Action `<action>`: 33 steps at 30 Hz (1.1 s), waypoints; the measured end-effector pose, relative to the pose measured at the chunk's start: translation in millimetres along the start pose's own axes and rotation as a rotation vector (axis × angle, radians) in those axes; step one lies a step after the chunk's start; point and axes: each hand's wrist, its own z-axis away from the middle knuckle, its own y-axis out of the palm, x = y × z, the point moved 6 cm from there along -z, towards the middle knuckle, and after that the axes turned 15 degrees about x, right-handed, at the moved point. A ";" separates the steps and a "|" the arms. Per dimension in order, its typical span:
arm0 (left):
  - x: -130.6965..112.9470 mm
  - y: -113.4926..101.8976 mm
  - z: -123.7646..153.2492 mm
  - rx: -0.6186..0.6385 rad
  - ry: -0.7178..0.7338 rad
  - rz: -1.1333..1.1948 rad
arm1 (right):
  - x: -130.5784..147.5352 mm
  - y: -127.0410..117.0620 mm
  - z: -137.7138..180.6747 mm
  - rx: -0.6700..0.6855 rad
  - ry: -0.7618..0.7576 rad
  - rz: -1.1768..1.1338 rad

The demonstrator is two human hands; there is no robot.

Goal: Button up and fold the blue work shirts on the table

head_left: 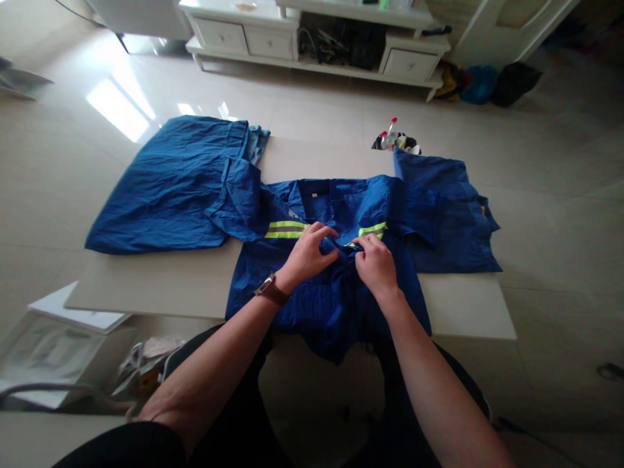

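Observation:
A blue work jacket [316, 299] with yellow-green and grey reflective stripes lies front up on the table, collar away from me and sleeves out to the sides. My left hand [312, 253], a watch on its wrist, rests on the jacket's chest beside the front opening. Its thumb and forefinger are curved, with a gap between the tips. My right hand [375, 263] is closed, pinching the edge of the front opening near the right-hand stripe. Whatever small part sits between those fingertips is hidden.
Folded blue garments lie at the table's left [160, 188] and right [458, 221]. The pale table [156, 286] ends just before my legs. Beyond it stand plastic bottles [390, 136] and a white cabinet [268, 42]. A white box [58, 344] is at lower left.

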 end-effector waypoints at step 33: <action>28.3 -19.8 -7.8 0.066 -0.244 -0.359 | -21.8 -17.0 6.2 -0.085 0.177 -0.323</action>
